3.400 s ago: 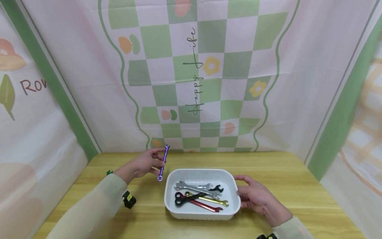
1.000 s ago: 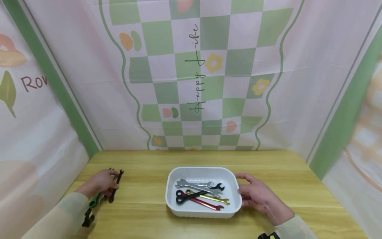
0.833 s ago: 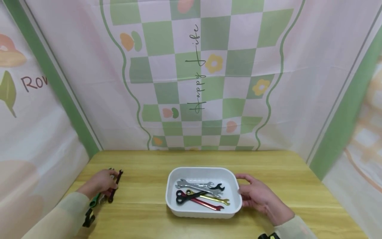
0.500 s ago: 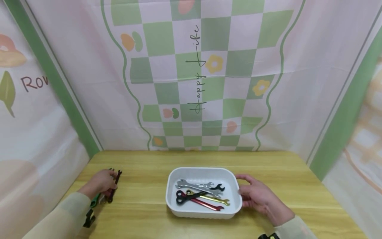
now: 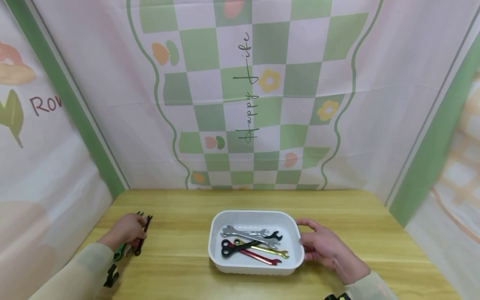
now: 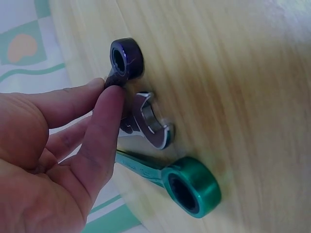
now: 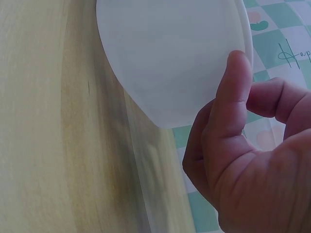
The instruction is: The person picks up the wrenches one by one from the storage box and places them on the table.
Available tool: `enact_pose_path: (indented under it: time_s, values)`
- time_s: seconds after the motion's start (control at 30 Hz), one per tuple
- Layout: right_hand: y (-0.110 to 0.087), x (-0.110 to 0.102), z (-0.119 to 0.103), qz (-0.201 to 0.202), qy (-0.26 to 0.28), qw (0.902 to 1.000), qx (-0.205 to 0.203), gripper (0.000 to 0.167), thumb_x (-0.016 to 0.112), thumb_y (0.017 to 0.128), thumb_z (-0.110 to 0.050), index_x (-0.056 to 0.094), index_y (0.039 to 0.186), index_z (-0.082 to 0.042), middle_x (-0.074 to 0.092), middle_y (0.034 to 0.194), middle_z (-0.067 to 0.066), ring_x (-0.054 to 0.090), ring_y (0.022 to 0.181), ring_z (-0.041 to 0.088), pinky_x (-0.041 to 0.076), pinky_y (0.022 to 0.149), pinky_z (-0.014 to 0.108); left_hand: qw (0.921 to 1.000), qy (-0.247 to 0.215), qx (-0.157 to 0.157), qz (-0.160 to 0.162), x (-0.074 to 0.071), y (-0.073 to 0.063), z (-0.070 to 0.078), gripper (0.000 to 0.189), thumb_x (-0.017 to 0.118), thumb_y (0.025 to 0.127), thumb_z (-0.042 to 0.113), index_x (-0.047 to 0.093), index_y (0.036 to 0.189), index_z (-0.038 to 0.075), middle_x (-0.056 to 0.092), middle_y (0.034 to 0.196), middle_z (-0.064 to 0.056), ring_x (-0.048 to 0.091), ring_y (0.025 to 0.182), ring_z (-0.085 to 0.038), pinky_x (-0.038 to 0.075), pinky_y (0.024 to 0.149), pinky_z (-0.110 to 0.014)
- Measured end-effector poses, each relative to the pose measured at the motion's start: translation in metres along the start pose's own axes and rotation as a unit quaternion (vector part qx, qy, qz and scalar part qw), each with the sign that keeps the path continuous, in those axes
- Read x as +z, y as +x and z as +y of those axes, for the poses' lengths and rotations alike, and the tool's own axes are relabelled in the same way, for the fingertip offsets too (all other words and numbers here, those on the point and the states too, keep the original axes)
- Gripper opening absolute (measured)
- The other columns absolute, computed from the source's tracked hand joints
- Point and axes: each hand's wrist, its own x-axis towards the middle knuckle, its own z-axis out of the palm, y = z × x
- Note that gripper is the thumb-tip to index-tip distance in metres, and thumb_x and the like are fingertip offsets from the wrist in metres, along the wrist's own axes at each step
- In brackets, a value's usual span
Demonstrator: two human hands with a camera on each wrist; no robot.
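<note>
At the table's left side, my left hand (image 5: 129, 229) pinches a dark purple combination wrench (image 6: 129, 59) between thumb and finger, behind its ring end. Beside it on the table, in the left wrist view, are a silver wrench (image 6: 151, 121), its open end showing, and a green wrench (image 6: 192, 187) with a ring end. Fingers hide most of their shafts. My right hand (image 5: 324, 248) touches the right wall of a white tray (image 5: 255, 270) with extended fingers. Inside the tray lie silver wrenches (image 5: 247, 235), a black wrench (image 5: 240, 248), a gold wrench (image 5: 268, 251) and a red wrench (image 5: 260, 256).
The wooden table (image 5: 180, 266) carries the tray near its middle. A patterned curtain (image 5: 268, 112) hangs just behind the far edge, with more fabric on both sides. A black wrist strap (image 5: 111, 275) sits on the left sleeve.
My left hand has carried the purple wrench from beside the tray down to the left, next to the other wrenches. It has since shifted slightly left. The right hand stays against the tray.
</note>
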Motion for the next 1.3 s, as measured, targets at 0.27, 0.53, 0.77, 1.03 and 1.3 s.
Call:
enact_pose_path:
  time_s: [0.27,0.53,0.77,1.03,1.3]
  values:
    - [-0.001,0.0,0.001,0.003,-0.002,1.0,-0.002,0.078,0.06,0.08,0.007,0.029,0.151,-0.003,0.065,0.104,0.027,0.066,0.075,0.027,0.059,0.061,0.038,0.9999,0.017,0.002,0.001,0.0,0.001,0.0,0.037,0.073,0.081,-0.006,0.059,0.114,-0.015,0.061,0.08,-0.013,0.062,0.057,-0.019,0.056,0.054,-0.031]
    - [0.0,-0.001,0.002,-0.001,-0.007,1.0,-0.006,0.078,0.06,0.08,0.006,0.028,0.15,-0.003,0.064,0.103,0.027,0.066,0.076,0.027,0.059,0.062,0.039,0.9999,-0.008,0.014,0.0,-0.003,-0.003,0.0,0.036,0.069,0.081,-0.008,0.058,0.113,-0.017,0.061,0.076,-0.012,0.061,0.055,-0.02,0.055,0.053,-0.032]
    - [0.0,-0.001,0.002,0.002,-0.01,0.9999,-0.002,0.077,0.059,0.08,0.006,0.029,0.15,-0.003,0.065,0.104,0.027,0.066,0.075,0.027,0.059,0.061,0.038,0.9987,-0.027,0.044,0.003,-0.011,-0.002,-0.002,0.044,0.062,0.078,-0.006,0.053,0.119,-0.021,0.059,0.061,-0.008,0.056,0.051,-0.018,0.05,0.049,-0.031]
    - [0.001,-0.001,0.001,0.005,-0.009,0.9999,0.0,0.077,0.06,0.08,0.006,0.03,0.15,-0.004,0.063,0.105,0.027,0.064,0.072,0.024,0.058,0.059,0.035,0.9983,-0.047,0.026,-0.02,-0.015,-0.003,0.011,0.047,0.064,0.089,0.003,0.05,0.13,-0.015,0.058,0.061,-0.009,0.055,0.05,-0.018,0.053,0.051,-0.034]
    - [0.001,-0.002,0.002,0.0,-0.007,1.0,0.0,0.077,0.06,0.079,0.006,0.029,0.15,-0.003,0.063,0.104,0.027,0.063,0.071,0.025,0.058,0.058,0.036,0.9726,-0.155,0.132,-0.113,-0.008,-0.007,0.041,0.075,0.077,0.088,0.023,0.04,0.152,0.01,0.057,0.115,-0.017,0.064,0.088,-0.03,0.058,0.07,-0.045]
